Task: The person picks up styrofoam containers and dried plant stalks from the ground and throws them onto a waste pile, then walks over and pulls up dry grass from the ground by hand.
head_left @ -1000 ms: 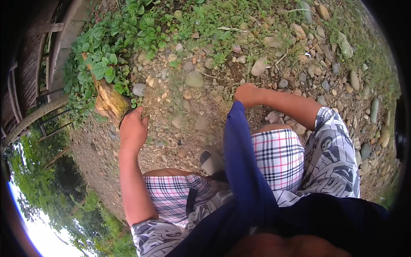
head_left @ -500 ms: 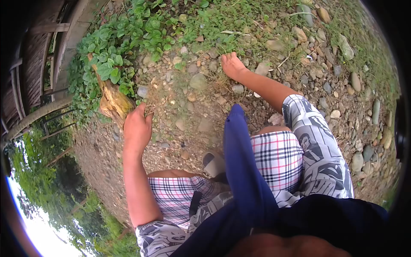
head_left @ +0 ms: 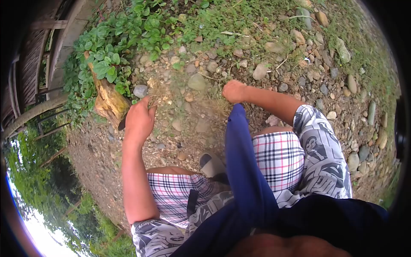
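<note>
Pale brown, wiry dry weeds [head_left: 219, 103]: on stony brown soil [head_left: 195, 139], beside the right hand [head_left: 234, 91]; judged light, limp, easily snapped, best gripped low at the roots.
Right hand: curled into a fist; contents hidden.
Left hand [head_left: 140, 118]: fingers bent, thumb apart, grip unclear; beside a weathered yellow-brown log [head_left: 110, 100] and a small dark flat piece [head_left: 122, 124].

Wispy brown weeds [head_left: 160, 91], dry and tangled, lie just right of the yellowish wood chunk [head_left: 110, 102]; a straw-coloured tuft [head_left: 219, 103] spreads loosely farther right of it.
</note>
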`<state>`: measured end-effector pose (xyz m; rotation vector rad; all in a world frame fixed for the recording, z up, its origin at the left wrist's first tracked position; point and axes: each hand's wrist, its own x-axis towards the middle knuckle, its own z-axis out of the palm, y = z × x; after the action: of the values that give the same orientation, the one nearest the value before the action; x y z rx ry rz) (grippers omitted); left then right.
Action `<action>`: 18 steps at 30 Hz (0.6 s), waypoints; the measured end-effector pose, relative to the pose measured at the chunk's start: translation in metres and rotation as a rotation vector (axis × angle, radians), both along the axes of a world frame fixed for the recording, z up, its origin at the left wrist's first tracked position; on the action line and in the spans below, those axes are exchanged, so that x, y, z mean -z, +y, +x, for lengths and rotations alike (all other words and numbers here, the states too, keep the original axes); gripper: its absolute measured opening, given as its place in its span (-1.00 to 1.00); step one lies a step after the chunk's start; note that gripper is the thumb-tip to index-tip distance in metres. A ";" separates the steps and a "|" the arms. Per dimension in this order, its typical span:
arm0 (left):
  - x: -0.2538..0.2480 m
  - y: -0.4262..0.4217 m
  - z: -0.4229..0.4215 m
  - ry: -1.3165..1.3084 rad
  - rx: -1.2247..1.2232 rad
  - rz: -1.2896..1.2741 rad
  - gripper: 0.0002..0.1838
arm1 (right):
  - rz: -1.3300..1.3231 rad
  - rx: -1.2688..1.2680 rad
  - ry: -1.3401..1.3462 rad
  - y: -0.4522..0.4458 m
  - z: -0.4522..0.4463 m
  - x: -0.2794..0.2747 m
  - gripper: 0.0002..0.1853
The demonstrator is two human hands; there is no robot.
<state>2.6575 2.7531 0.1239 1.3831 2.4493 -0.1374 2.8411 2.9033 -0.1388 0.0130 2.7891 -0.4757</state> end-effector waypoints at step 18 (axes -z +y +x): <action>-0.007 -0.016 0.001 -0.042 -0.061 0.073 -0.67 | 0.417 0.504 -0.126 0.087 -0.062 0.025 -0.80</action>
<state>2.6588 2.7368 0.1309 1.3255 2.4812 -0.0049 2.7790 2.9905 -0.1636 0.8184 2.6875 0.0117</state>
